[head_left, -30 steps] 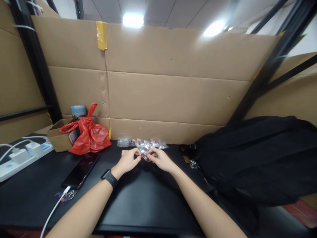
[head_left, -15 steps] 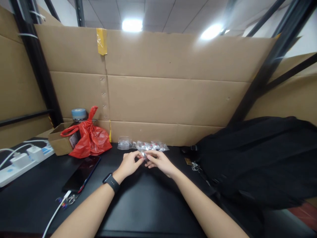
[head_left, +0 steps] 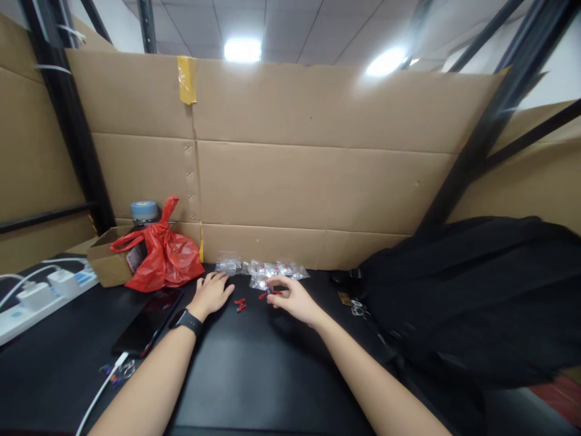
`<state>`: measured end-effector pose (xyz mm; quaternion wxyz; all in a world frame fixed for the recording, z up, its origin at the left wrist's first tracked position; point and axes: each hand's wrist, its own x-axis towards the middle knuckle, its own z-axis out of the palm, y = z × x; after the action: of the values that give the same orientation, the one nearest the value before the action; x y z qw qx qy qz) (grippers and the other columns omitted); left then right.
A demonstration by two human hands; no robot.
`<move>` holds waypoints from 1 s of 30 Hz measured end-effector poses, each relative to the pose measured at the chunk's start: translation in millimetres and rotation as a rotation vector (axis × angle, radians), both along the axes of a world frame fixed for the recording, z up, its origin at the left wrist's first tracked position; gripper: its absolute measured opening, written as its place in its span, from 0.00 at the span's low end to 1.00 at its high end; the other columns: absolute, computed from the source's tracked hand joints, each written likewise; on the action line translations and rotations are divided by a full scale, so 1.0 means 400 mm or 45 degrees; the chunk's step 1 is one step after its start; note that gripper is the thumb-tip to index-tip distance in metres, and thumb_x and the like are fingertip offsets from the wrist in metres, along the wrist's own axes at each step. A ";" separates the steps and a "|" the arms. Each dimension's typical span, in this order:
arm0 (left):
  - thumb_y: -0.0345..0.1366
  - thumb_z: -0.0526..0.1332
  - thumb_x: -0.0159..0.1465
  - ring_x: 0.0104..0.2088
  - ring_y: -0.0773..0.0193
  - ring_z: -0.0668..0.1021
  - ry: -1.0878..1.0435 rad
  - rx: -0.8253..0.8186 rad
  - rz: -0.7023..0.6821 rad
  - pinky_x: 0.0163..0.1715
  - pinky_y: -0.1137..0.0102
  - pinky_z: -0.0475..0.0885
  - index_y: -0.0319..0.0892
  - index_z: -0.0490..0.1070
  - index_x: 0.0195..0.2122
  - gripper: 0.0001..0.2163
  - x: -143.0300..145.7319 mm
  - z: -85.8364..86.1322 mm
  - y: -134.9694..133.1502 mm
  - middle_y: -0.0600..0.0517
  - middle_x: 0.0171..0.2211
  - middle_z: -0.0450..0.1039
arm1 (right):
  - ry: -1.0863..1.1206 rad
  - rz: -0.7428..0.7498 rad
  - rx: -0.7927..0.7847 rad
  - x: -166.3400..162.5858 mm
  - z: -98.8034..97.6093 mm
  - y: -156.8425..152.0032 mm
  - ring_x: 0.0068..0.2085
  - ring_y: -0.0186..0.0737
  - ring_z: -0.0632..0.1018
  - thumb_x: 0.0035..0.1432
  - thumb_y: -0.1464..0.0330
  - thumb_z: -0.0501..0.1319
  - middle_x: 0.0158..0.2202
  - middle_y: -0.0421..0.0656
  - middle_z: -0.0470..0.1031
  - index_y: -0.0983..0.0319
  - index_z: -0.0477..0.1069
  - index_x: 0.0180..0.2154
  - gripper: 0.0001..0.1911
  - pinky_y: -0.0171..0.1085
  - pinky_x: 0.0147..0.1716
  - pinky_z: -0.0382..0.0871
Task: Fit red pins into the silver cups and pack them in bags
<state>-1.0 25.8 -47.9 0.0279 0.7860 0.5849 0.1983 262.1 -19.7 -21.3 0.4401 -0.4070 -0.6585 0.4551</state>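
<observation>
My left hand (head_left: 212, 295) lies on the black table with its fingers stretched out, holding nothing. Its fingertips reach the front of a clear plastic bag (head_left: 228, 266). My right hand (head_left: 292, 300) pinches a small thin metallic piece (head_left: 269, 290) between thumb and fingers; its exact kind is too small to make out. Between the two hands, small red clip-like pieces (head_left: 240, 305) rest on the table. Another bit of red shows right by my right fingertips, partly hidden. Just beyond that hand lie several small clear packets (head_left: 276, 269) with shiny contents.
On the left are a phone (head_left: 147, 321) with a white cable, a power strip (head_left: 54, 293), a red plastic bag (head_left: 166, 257) and a small cardboard box (head_left: 109, 257). A large black bag (head_left: 472, 297) covers the right side. A cardboard wall (head_left: 308, 188) closes the back.
My left hand has let go and moved left, from beside my right hand to the table near the clear bag. Red pieces now show on the table. My right hand stays nearly in place.
</observation>
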 end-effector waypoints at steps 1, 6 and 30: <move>0.46 0.52 0.68 0.62 0.44 0.65 0.005 -0.006 -0.002 0.56 0.46 0.59 0.50 0.72 0.54 0.17 -0.003 -0.002 0.004 0.45 0.61 0.68 | -0.016 0.001 0.015 0.000 0.003 -0.002 0.33 0.36 0.80 0.47 0.64 0.70 0.48 0.47 0.75 0.62 0.72 0.46 0.22 0.37 0.31 0.77; 0.41 0.57 0.64 0.58 0.45 0.68 0.020 0.085 -0.023 0.54 0.49 0.60 0.48 0.74 0.49 0.14 0.005 0.017 -0.003 0.44 0.56 0.73 | -0.075 -0.011 0.086 -0.001 0.020 -0.010 0.38 0.39 0.80 0.48 0.65 0.69 0.48 0.47 0.76 0.61 0.74 0.44 0.20 0.38 0.36 0.77; 0.31 0.60 0.63 0.35 0.63 0.76 0.037 0.076 -0.703 0.41 0.67 0.64 0.43 0.67 0.32 0.02 0.219 0.081 -0.176 0.54 0.34 0.75 | -0.595 -0.260 0.680 0.088 0.068 0.002 0.30 0.34 0.73 0.46 0.73 0.60 0.32 0.40 0.72 0.60 0.68 0.32 0.07 0.33 0.31 0.68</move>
<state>86.6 -44.7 -15.5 0.0494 0.9189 0.3426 0.1890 297.4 -18.9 5.9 0.4117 -0.4343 -0.7928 0.1154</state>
